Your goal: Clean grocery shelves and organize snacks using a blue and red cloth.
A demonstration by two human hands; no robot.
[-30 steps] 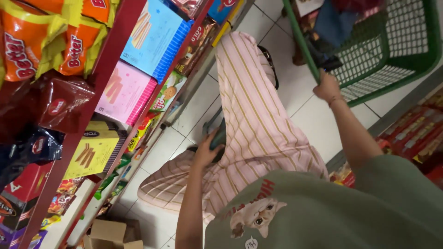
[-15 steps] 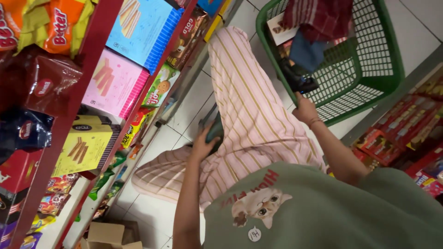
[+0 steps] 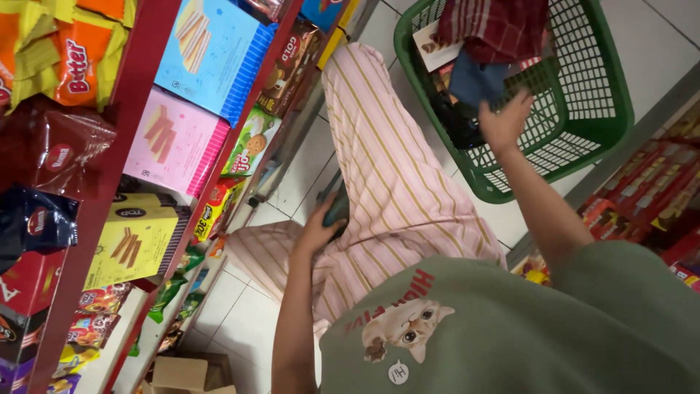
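Observation:
My right hand (image 3: 504,120) reaches with fingers spread over the near inside of a green plastic basket (image 3: 583,157) on the tiled floor. In the basket lie a red plaid cloth (image 3: 503,25), a blue packet (image 3: 474,80) and a white packet (image 3: 436,45). Against my thigh in pink striped trousers (image 3: 394,182), my left hand (image 3: 319,230) grips a dark teal flat object (image 3: 338,208). Most of that object is hidden by my fingers.
A red shelf rack (image 3: 124,95) on the left holds snack bags, a blue box (image 3: 208,51), a pink box (image 3: 175,142) and a yellow box (image 3: 135,241). Red packets (image 3: 649,190) fill a low shelf on the right. A cardboard box (image 3: 182,373) sits on the floor.
My right hand has moved from the basket's near rim to over its inside, fingers now spread. The basket sits fuller in view. My left hand has stayed on my thigh.

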